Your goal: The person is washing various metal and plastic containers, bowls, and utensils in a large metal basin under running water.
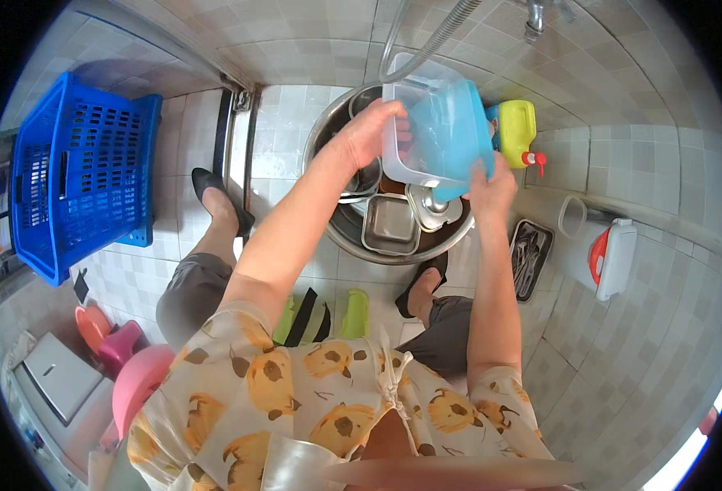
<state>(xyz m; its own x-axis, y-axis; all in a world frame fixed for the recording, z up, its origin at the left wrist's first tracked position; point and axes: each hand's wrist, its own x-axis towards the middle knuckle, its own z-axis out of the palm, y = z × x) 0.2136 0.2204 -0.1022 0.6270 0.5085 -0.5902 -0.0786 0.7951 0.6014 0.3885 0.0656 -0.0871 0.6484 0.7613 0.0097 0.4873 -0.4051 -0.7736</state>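
Above the large round metal basin (346, 245), I hold up a tilted translucent plastic box (416, 176) with a light-blue part (459, 131) on its right side. Whether the blue part is a lid or a second box, I cannot tell. My left hand (371, 132) grips the clear left edge, fingers curled over it. At the lower right corner, my right hand (492, 190) is closed on the blue edge. Below, the basin holds a square metal tin (391, 224), a shiny metal lid (436, 209) and pots partly hidden by my left hand and the box.
A showerhead hose (451, 29) hangs over the box, near a wall tap (533, 24). A yellow-green jug with a red cap (518, 131) stands behind right. A tray of cutlery (529, 260) lies right of the basin. Blue crates (83, 176) stand left; a green stool (355, 314) is beneath me.
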